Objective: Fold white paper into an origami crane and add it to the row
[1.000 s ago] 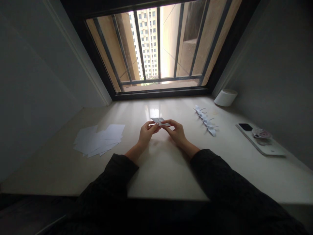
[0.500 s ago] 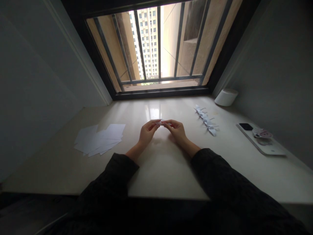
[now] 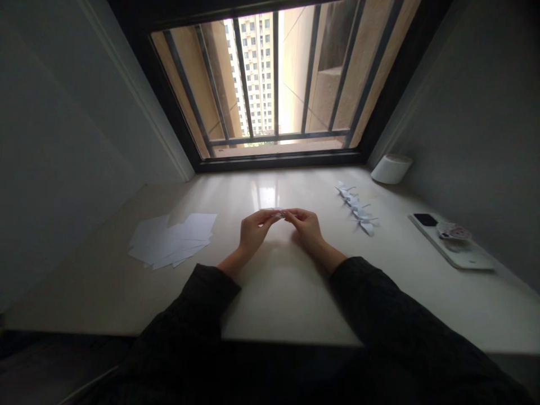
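Observation:
Both my hands meet above the middle of the pale counter, pinching a small folded piece of white paper (image 3: 278, 213) between the fingertips. My left hand (image 3: 254, 228) is closed on its left side, and my right hand (image 3: 307, 226) is closed on its right side. Most of the paper is hidden behind the fingers, so its shape cannot be made out. To the right, several folded paper cranes (image 3: 358, 210) stand in a slanting row. A loose pile of white paper sheets (image 3: 169, 243) lies to the left of my left hand.
A white roll (image 3: 391, 169) stands in the far right corner by the wall. Nearer, a white phone (image 3: 468, 256) with a round grip on its back lies face down. A barred window with a dark frame (image 3: 278, 163) closes off the counter's far side.
My fingers have shifted slightly around the folded paper, and the fingertips sit a little differently on it. The cranes, the sheets and the phone stay where they were.

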The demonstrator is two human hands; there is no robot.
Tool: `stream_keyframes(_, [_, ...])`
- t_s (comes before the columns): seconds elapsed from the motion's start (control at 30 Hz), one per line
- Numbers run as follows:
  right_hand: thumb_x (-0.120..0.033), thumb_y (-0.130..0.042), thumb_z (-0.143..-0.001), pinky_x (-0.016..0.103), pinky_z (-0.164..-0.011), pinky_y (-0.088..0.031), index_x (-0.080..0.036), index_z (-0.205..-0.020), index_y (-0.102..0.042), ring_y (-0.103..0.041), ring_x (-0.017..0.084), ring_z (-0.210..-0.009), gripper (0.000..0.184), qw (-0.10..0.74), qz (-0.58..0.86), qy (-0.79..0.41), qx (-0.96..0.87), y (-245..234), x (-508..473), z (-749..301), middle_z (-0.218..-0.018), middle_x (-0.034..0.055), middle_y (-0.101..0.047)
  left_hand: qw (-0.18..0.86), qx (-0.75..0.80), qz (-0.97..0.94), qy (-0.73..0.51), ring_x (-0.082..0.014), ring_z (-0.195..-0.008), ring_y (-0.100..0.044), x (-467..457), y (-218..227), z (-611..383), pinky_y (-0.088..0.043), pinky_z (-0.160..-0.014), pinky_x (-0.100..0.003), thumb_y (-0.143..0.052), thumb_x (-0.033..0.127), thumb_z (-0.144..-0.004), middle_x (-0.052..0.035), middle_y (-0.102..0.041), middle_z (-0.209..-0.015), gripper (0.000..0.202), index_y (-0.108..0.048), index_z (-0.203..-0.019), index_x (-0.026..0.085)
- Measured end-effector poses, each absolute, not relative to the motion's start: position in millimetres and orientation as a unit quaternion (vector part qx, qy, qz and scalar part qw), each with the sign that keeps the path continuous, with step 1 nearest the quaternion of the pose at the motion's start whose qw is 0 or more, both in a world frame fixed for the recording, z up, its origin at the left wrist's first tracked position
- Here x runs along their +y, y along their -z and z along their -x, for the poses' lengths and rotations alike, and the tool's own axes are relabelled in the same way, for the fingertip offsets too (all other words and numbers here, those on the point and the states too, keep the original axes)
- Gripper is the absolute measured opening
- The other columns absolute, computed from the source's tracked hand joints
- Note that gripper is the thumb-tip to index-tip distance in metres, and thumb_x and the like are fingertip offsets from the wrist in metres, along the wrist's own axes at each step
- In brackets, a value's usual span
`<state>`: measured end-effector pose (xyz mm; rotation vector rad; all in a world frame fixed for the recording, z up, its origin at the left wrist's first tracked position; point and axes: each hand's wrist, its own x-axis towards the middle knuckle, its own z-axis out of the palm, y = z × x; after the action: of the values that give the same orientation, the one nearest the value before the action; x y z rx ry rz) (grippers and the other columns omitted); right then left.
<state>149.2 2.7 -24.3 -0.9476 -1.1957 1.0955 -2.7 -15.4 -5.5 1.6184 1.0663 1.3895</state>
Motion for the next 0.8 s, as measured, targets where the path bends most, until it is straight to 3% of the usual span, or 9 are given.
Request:
stream_keyframes(0.2, [-0.043,-0.076,-0.064,0.033,-0.073,-0.052,-0.023,-0.075,-0.075,-0.066,0.017,-0.070,0.023,0.596,0.410,-0.482,-0.495,23,1,-148,-0.074,0.0028,-0.074,0.401,0.396,-0.613,-0.554,-0.0212,-0.093,-0.067,-15,6,2,-0.051,-0.089,-0.038,-0.070,0.036,-0.073,-0.0076,-0.072,-0.099,0.026,-0.072,-0.092,0.019])
stream_keyframes(0.53, [-0.043,-0.075,-0.065,0.035,-0.077,-0.051,-0.023,-0.079,-0.076,-0.068,0.021,-0.079,0.024,0.570,0.408,-0.480,-0.527,18,-2,-152,-0.080,0.0045,-0.075,0.520,0.456,-0.539,-0.480,-0.0194,-0.084,-0.066,-7,1,13,-0.052,-0.075,-0.032,-0.075,0.039,-0.066,-0.0084,-0.073,-0.089,0.030,-0.075,-0.087,0.018])
stream_keyframes(0.8, [-0.043,-0.078,-0.061,0.033,-0.069,-0.051,-0.024,-0.081,-0.076,-0.067,0.021,-0.074,0.028,0.562,0.412,-0.448,-0.560,21,1,-153,-0.080,0.0047,-0.075,0.399,0.425,-0.601,-0.547,-0.0203,-0.083,-0.067,-6,4,10,-0.052,-0.082,-0.036,-0.072,0.039,-0.070,-0.0074,-0.073,-0.085,0.025,-0.074,-0.082,0.017])
